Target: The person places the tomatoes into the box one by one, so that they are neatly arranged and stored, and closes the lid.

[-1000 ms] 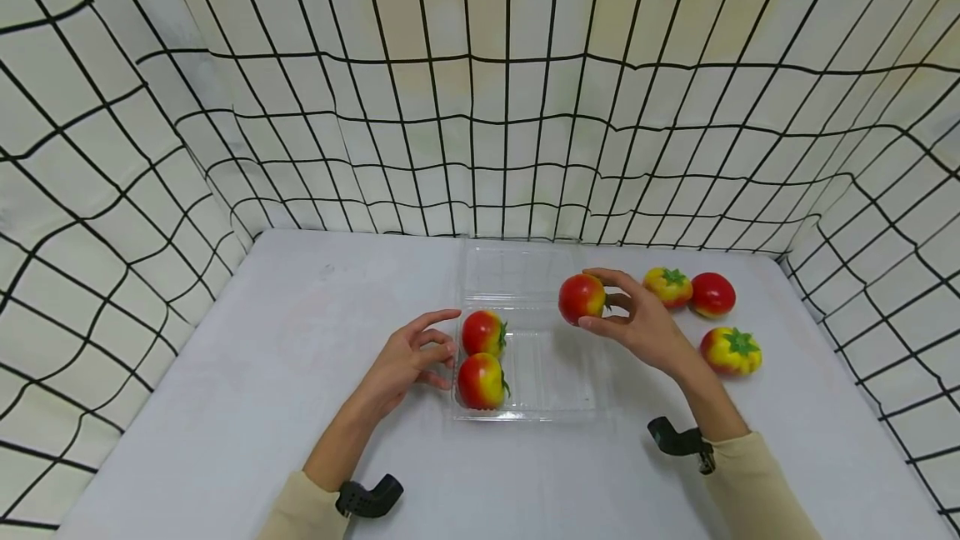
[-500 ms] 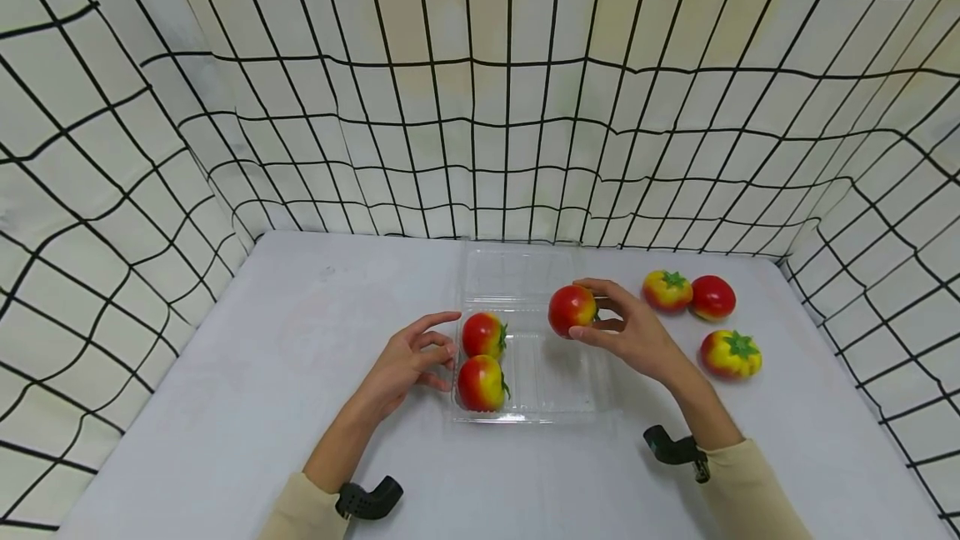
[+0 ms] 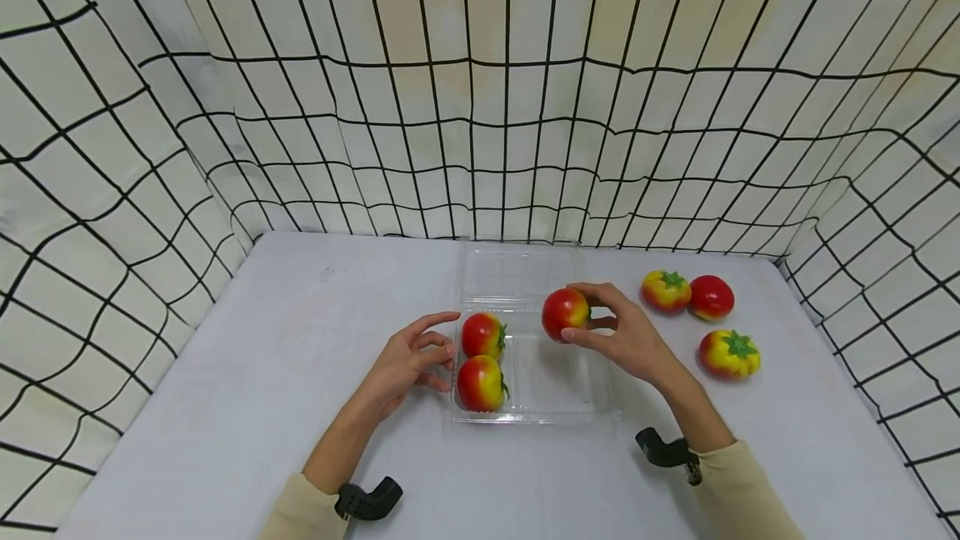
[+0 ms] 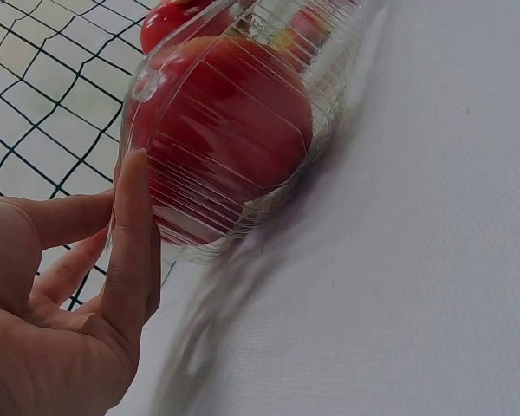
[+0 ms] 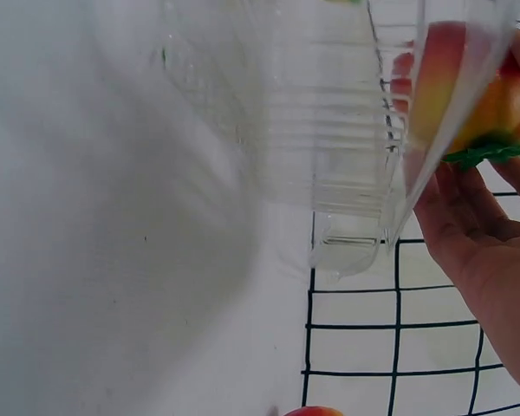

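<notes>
A hinged clear plastic box [image 3: 536,373] lies opened on the table, its lid [image 3: 517,269] folded back toward the netting. Two red-and-yellow tomatoes [image 3: 481,383] with green leafy tops sit along its left side, one behind the other. My right hand [image 3: 626,336] grips a third tomato [image 3: 566,313] between thumb and fingers, above the box's back right part. Its green top faces the palm in the right wrist view. My left hand [image 3: 408,361] is at the box's left side, fingers mostly straight, the tips touching the clear rim and wall in the left wrist view.
Right of the box lie a yellow-red tomato [image 3: 666,291], a red one [image 3: 711,297] beside it, and another yellow-red one [image 3: 730,354] nearer me. Black netting [image 3: 510,90] over white sheeting rises at the table's back and sides. Each wrist wears a black camera mount [image 3: 369,498].
My right hand has carried its tomato leftward and a little toward me, farther over the box. The left hand and the two tomatoes in the box have stayed in place.
</notes>
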Demonstrator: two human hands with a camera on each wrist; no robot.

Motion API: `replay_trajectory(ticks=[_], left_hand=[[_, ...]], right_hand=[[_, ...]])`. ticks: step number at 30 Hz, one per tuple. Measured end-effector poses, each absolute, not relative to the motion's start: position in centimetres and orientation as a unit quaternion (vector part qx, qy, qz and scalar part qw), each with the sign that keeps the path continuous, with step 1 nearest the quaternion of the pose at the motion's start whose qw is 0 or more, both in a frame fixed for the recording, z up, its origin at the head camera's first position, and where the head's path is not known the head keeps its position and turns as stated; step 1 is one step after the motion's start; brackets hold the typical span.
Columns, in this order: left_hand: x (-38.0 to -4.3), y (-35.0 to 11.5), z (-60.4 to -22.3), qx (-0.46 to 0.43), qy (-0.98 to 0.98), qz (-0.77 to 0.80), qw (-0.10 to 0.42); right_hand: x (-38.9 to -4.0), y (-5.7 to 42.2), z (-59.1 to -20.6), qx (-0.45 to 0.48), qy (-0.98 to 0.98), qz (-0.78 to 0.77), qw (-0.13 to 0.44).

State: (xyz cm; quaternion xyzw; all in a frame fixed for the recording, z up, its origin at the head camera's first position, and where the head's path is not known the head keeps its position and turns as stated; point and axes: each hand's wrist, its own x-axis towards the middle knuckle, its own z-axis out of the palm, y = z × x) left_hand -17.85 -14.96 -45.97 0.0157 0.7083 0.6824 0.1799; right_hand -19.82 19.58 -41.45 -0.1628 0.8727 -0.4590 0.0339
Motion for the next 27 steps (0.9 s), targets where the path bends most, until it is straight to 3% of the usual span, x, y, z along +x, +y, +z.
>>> replay_trajectory(ticks=[27], left_hand=[[-17.7, -14.8, -45.9, 0.013, 0.712, 0.681, 0.173]], right_hand=[[-18.8, 17.3, -42.6, -0.174, 0.863, -0.471, 0.060]])
